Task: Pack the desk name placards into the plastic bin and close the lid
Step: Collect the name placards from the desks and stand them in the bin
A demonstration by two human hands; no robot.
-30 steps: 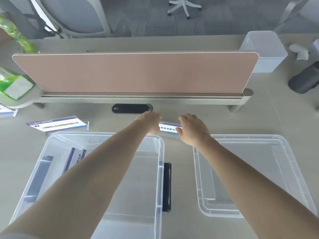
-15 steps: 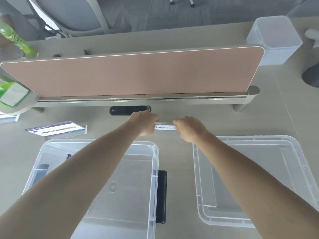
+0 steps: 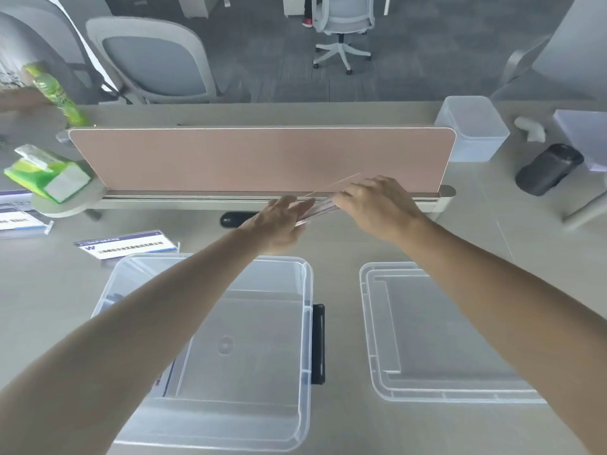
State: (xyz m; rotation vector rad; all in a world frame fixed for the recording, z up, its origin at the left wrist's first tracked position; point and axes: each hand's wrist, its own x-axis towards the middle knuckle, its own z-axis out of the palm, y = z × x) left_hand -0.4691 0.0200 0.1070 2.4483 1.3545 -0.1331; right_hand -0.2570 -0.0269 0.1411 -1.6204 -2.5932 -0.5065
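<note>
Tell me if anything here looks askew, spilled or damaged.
Nothing spilled or damaged. Only the placard is askew: held off the desk between left hand and right hand, its right end tilted higher, before the divider.

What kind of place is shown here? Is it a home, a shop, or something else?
Most likely an open-plan office. A fabric divider panel stands along the desk, a swivel chair stands on grey carpet behind it, and a printed name placard lies on the desk.
</note>
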